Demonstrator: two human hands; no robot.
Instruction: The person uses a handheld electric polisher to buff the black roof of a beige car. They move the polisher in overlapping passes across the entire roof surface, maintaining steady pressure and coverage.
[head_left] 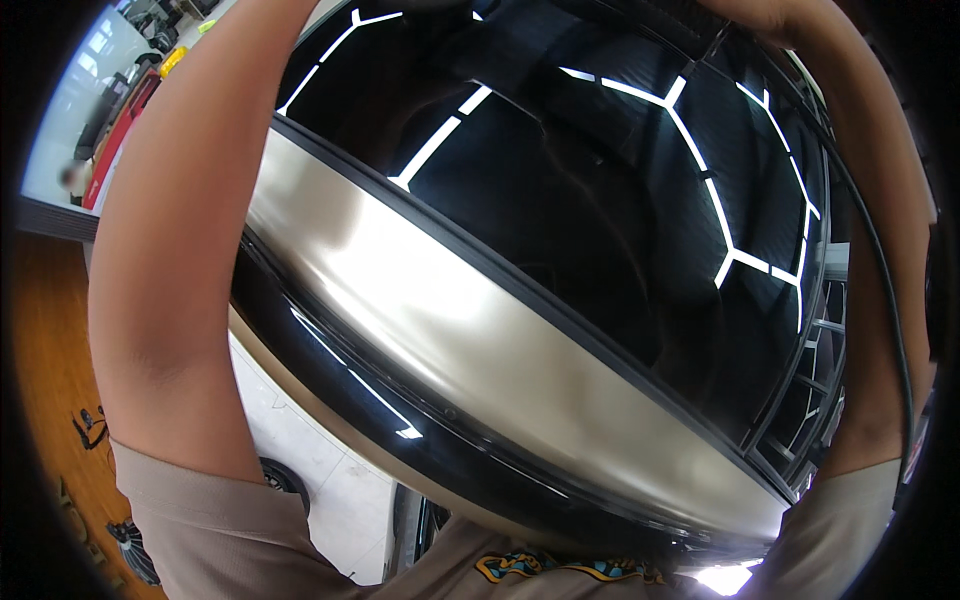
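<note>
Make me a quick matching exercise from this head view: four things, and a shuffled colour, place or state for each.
Things:
1. large panel
2. smooth metallic band
3. thin cable
4. wood-look surface

Descriptions:
A. crosses in front of the right forearm
B. pale gold, with a bright sheen
C. brown, at the far left of the view
D. dark and glossy, mirroring bright white lines

Pairs: 1-D, 2-B, 3-A, 4-C

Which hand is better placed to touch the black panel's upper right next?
Probably the right hand: it partly shows at the picture's top, near that part of the black panel. The left arm exits farther left, hand unseen.
</note>
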